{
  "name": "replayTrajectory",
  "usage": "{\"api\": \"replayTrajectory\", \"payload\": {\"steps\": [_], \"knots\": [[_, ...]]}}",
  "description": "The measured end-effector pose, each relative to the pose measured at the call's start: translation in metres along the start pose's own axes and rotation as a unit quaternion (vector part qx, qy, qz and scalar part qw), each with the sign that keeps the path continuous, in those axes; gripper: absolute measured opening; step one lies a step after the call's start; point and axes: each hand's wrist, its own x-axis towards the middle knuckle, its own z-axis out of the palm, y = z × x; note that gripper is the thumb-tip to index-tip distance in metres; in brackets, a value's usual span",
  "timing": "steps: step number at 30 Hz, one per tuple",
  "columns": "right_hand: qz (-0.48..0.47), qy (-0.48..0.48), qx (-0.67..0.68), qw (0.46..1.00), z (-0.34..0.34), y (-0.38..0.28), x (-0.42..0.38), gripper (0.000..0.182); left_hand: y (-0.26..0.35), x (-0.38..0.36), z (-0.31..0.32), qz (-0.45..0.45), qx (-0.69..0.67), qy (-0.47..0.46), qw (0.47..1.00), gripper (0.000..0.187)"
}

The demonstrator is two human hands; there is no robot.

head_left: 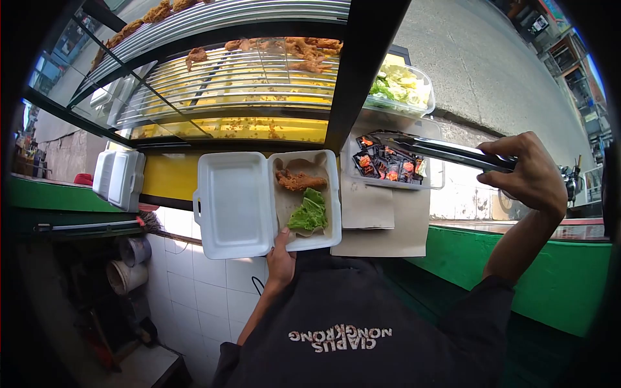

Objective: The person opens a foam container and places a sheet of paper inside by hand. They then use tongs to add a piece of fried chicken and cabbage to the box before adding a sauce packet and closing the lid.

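My left hand (281, 266) grips the near edge of an opened white foam takeaway box (234, 205), its thumb over the rim. Inside the paper-lined half lie a piece of fried chicken (301, 181) and a green lettuce leaf (309, 212). In my right hand (532, 173), fingers closed round the handle end, is a pair of metal tongs (446, 149). The tips of the tongs reach over a clear plastic container (435, 173) holding several black and red sachets (387, 163).
Behind the sachets stands a clear tub of cut lettuce (401, 87). A glass display case with wire racks (226, 90) holds more fried chicken (310, 53). Brown paper sheets (381, 240) lie right of the box. Closed foam boxes (119, 178) sit at the left.
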Motion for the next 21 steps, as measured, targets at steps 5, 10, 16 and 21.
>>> {"api": "replayTrajectory", "payload": {"steps": [5,10,16,21], "knots": [[0.011,0.153,-0.1,0.983,0.0,0.035,0.049,0.039,-0.001,0.001,-0.004,0.004,0.026,0.007,1.0,0.04],[0.066,0.078,-0.166,0.981,0.017,0.018,0.116,0.037,-0.001,0.0,-0.007,0.017,0.035,0.015,0.999,0.04],[0.021,0.081,-0.197,0.977,0.052,-0.001,0.151,0.028,-0.001,0.001,-0.008,0.042,0.043,0.018,0.998,0.044],[0.035,0.099,-0.181,0.978,0.032,0.002,0.139,0.029,0.0,-0.001,-0.008,0.029,0.034,0.022,0.999,0.043]]}}
